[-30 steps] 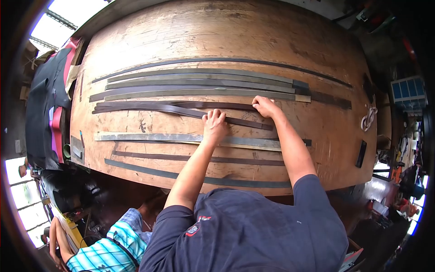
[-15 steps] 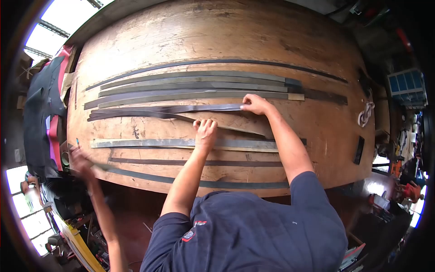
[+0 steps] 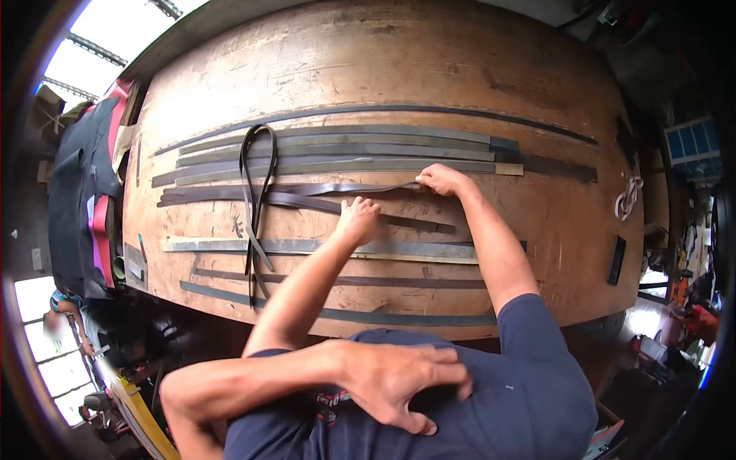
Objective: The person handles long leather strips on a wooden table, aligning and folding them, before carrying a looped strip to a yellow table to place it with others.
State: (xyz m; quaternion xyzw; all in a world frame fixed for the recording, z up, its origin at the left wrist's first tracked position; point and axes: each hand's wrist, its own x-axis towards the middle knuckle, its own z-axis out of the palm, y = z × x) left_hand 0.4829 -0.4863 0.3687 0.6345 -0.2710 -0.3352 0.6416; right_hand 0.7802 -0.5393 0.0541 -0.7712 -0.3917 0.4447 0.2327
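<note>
My right hand [image 3: 440, 181] pinches the end of a dark brown leather-like strip [image 3: 337, 187], which runs left and twists slightly. My left hand [image 3: 359, 219] has its fingers curled on a second brown strip [image 3: 299, 201] just below, whose right end lies flat on the table. A narrow black strap [image 3: 244, 184], folded into a loop, lies across the strips to the left of my hands. Another person's hand [image 3: 402, 383], fingers apart, is in front of my shirt, its arm coming from the lower left.
On the scratched wooden table [image 3: 368, 61] lie several grey-green strips [image 3: 330, 142] above my hands, a pale-edged strip [image 3: 299, 247] and a dark strip [image 3: 399, 317] below. Dark sheets [image 3: 80, 184] hang at the left. A white cord loop [image 3: 629, 196] sits at the right edge.
The black looped strap has appeared across the strips on the left. The other person's arm moved from the table's left edge to before my shirt. My left hand shifted slightly right.
</note>
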